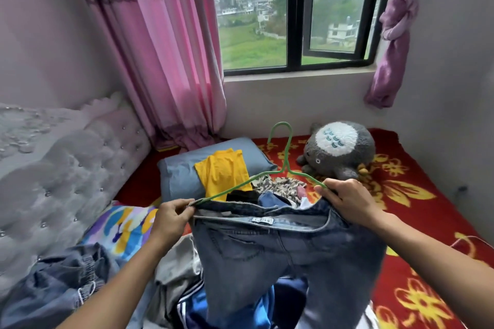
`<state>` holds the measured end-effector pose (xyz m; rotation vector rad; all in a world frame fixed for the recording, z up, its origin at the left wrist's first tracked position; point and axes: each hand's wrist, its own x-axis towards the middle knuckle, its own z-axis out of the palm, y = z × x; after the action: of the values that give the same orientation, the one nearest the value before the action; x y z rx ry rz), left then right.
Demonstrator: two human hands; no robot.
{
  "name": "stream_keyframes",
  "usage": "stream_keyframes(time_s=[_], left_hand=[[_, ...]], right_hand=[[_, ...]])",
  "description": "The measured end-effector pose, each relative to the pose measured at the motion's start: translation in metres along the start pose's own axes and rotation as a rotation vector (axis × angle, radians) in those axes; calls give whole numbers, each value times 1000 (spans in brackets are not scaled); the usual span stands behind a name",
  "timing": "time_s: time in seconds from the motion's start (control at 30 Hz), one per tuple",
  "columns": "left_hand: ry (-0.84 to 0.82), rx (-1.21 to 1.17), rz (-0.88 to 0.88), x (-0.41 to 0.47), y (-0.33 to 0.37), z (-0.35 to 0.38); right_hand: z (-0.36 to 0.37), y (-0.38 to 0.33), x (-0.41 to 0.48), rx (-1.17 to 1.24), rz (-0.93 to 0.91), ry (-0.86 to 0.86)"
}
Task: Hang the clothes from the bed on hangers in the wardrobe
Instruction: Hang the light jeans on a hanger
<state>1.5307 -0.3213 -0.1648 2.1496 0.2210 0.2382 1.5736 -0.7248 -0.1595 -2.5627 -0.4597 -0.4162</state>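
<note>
Jeans [280,256], blue denim, one pair: held above the near part of the bed [417,168], over a heap of other clothes, waistband uppermost, legs hanging down toward the near edge. Hanger [286,165], green wire: lies along the waistband, long axis left to right, left end lower; hook points up and away toward the window, its opening turned left. Left grip [171,219]: pinches waistband corner and hanger tip together. Right grip [347,203]: closed around the right hanger arm and the denim. Risk, as I judge it: heavy denim on thin, slick wire may slide off an end once either grip loosens, or the wire may sag. Wardrobe: not in sight.
</note>
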Motion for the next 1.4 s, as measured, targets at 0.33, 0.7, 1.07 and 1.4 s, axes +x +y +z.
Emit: stream_keyframes(time_s=[0.33,0.7,1.07,1.4], left_hand=[[334,548,202,-5,23,-16],[-113,254,181,19,17,-17],[38,71,216,61,-32,-47],[55,51,207,83,-69,-95]], right_hand=[[-6,-21,25,-112,-138,-157],[16,-47,39,108,-132,-63],[9,-36,63,212,173,36],[27,-70,90,572,288,-253]])
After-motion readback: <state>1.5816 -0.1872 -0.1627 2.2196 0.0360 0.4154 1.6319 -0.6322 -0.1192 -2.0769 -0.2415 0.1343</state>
